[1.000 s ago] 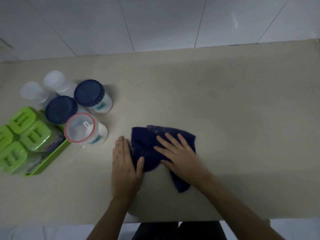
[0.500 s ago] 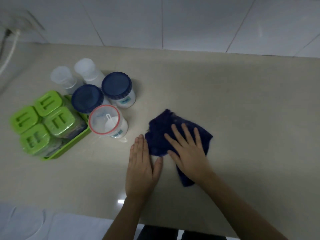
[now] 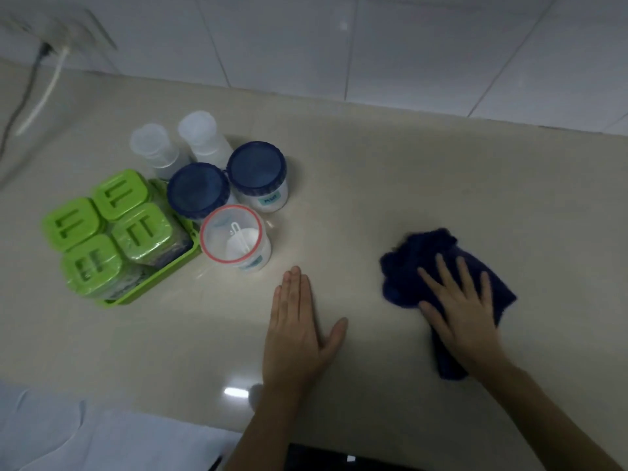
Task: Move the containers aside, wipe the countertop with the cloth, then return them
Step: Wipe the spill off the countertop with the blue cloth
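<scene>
A dark blue cloth (image 3: 413, 266) lies crumpled on the beige countertop (image 3: 390, 185), right of centre. My right hand (image 3: 457, 314) presses flat on the cloth with fingers spread. Flat on the bare counter rests my left hand (image 3: 299, 331), holding nothing, well to the left of the cloth. The containers stand grouped at the left: a red-rimmed jar (image 3: 234, 237) with a scoop inside, two blue-lidded jars (image 3: 198, 193) (image 3: 257, 171), two clear white bottles (image 3: 153, 147) (image 3: 200, 134), and a green tray (image 3: 149, 283) with several green-lidded boxes (image 3: 117, 229).
A white tiled wall (image 3: 373, 45) runs along the back of the counter. A wall socket (image 3: 68, 32) with two cords hanging from it is at the far left. The counter's front edge crosses the bottom, with a pale surface (image 3: 85, 436) below it.
My right hand has slid the cloth to the right, away from my left hand, which stays flat on the counter. The camera has swung left, showing the socket.
</scene>
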### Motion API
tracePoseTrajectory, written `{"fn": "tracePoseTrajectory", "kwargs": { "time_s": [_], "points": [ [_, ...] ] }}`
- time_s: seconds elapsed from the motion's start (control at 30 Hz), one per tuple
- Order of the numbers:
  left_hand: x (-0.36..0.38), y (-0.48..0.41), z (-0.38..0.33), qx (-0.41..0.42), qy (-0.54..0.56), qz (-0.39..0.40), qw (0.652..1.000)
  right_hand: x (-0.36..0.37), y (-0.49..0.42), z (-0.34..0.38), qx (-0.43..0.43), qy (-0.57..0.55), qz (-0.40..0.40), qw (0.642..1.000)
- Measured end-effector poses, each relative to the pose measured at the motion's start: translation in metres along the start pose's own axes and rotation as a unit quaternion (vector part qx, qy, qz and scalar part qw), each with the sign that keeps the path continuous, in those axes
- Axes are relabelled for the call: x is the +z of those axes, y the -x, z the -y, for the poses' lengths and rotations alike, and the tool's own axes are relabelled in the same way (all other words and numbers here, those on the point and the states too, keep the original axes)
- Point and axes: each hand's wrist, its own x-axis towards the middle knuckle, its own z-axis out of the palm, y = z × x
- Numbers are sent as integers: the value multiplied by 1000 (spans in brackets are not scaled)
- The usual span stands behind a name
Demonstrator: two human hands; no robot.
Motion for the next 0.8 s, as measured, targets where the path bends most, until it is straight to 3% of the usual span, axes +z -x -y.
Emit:
{"fn": "tracePoseTrajectory", "kwargs": {
  "time_s": [0.1,0.23,0.3,0.43,0.57,0.63,0.8],
  "points": [
    [-1,0,2,-2,-11,28,1000,17,-33,66,-147,37,-11,988],
    [-1,0,3,-7,-21,31,999,19,-36,55,-174,25,-8,984],
    [2,0,3,-1,-23,18,1000,12,-21,10,-136,1,-1,991],
    [6,0,6,-2,-14,8,1000,-15,17,-89,35,-37,16,999],
    [7,-2,5,-6,-6,5,1000,-17,3,-79,96,-24,-10,995],
    [6,-2,4,-7,-7,8,1000,-9,-17,-32,41,-12,-24,999],
    [5,0,6,-2,3,8,1000,20,-47,80,-194,17,-8,981]
  ]
}}
